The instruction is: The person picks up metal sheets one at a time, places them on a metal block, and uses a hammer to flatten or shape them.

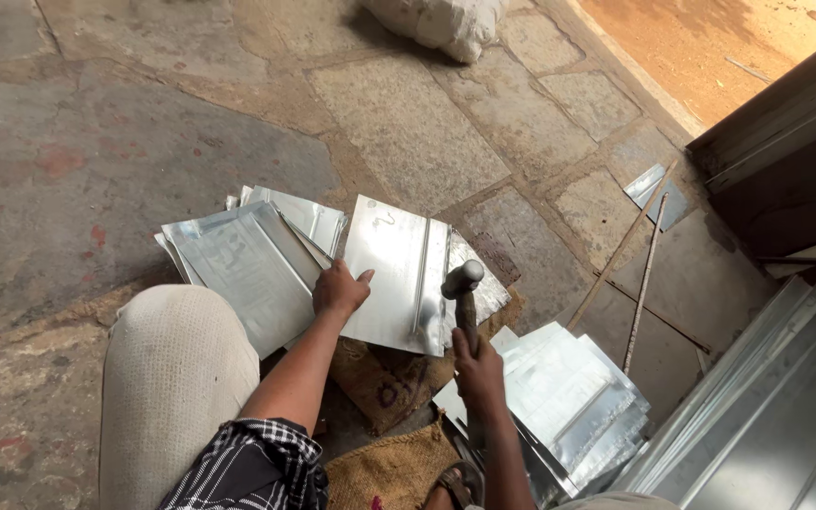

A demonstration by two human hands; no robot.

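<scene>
- Stone floor [408,123] fills most of what I see; a white sack [441,24] lies at the top edge and sandy ground sits beyond the kerb, top right
- Long folded metal lengths [767,416] lie bottom right, next to a dark frame or door leaning upper right
- My knee in pale cloth [177,378] is bottom left, w/ burlap sacking [389,467] under the work and a sandalled foot just showing at the bottom
- Two thin rods [639,274] lie slanted on the floor right of the work, a small offcut beside their far ends
- Stack of bent sheets [247,264] on the left, a second stack [569,397] on the right near my wrist
- The work sheet [394,269], bright w/ a raised seam along its right side, lies tilted btwn the two stacks, partly on the sacking
- Left hand [340,291] is pressed flat on the sheet's near left corner, fingers spread, pinning it rather than gripping
- Right hand [479,373] is closed round the hammer [463,283] handle; the head is up, just over the seam edge
- Step, as I judge it: beating the seam down along that right edge
- Next blow needs the head square to the fold, the sheet kept from sliding, and my left fingers well off the strike line
</scene>
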